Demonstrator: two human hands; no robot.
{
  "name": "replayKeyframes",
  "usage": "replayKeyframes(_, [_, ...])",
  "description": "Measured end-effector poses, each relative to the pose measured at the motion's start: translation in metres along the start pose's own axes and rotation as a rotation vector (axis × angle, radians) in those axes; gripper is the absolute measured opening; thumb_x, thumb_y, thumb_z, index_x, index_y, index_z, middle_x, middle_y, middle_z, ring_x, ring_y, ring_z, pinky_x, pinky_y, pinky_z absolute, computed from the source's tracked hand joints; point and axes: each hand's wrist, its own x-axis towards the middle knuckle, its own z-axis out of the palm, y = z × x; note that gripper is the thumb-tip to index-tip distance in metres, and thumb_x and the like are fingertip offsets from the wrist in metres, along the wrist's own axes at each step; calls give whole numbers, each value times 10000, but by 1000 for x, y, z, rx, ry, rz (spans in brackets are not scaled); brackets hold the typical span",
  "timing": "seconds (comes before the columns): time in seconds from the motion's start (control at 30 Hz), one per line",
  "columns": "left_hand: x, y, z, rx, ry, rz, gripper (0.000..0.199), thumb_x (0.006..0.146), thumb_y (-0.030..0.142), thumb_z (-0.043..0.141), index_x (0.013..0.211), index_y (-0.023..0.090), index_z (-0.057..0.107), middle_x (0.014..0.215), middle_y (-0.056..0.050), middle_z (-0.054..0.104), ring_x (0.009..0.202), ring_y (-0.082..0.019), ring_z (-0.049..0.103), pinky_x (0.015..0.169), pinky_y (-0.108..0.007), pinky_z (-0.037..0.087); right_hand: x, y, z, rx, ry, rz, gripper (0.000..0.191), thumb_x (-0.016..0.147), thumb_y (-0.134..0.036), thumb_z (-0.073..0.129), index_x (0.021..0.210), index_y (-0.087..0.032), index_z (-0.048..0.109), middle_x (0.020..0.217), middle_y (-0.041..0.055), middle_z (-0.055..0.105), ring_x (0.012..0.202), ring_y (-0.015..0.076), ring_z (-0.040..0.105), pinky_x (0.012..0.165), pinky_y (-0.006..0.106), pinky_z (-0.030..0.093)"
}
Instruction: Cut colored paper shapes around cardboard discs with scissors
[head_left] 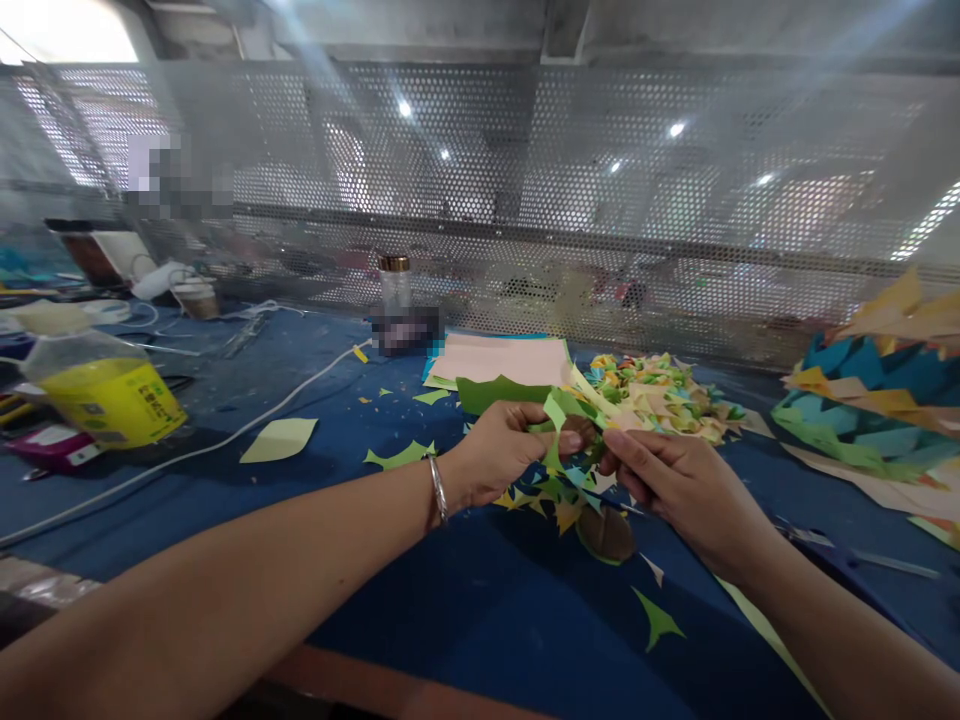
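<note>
Above the blue tabletop my left hand (499,455), with a silver bangle at its wrist, pinches a cut piece of green paper (555,415). Close by on the right, my right hand (675,480) is closed with its fingertips at the other side of the green paper; its fingers partly hide what they grip. Beneath the hands lies a heap of small green, yellow and blue paper scraps (551,497). A brown round piece with a green edge (606,535) rests at the heap's front. Beyond the hands is a dark green scalloped paper strip (491,393).
A stack of paper sheets (502,358) lies behind, beside a pile of small cut pieces (660,390). Layered zigzag paper rings (862,400) stand right. At left are a yellow-labelled bottle (112,400) and a white cable (247,425). A perforated metal screen (480,170) closes the back.
</note>
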Motion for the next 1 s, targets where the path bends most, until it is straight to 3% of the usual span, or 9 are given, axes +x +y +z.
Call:
replayKeyframes(0.27, [1, -1, 0, -32, -11, 45, 293, 562, 276, 941, 747, 144, 756, 775, -21, 698, 734, -122, 603, 790, -314, 496, 2, 2, -2, -12, -7, -14, 652, 856, -810, 562, 677, -195, 683, 477, -24, 444, 461, 119, 361, 432, 258, 265])
replayKeyframes(0.7, [3, -1, 1, -120, 31, -52, 383, 442, 259, 998, 709, 141, 751, 736, -34, 722, 706, -142, 643, 739, -316, 519, 1, 2, -3, -24, 1, -12, 658, 850, -817, 561, 681, -194, 693, 480, -22, 442, 472, 125, 381, 441, 262, 281])
replayKeyframes(1.0, [3, 0, 2, -99, 34, -56, 284, 489, 174, 966, 701, 150, 779, 714, -16, 714, 687, -109, 616, 718, -274, 497, 1, 3, -1, -4, -7, -8, 655, 855, -816, 555, 659, -198, 654, 476, -27, 444, 458, 123, 378, 437, 264, 276])
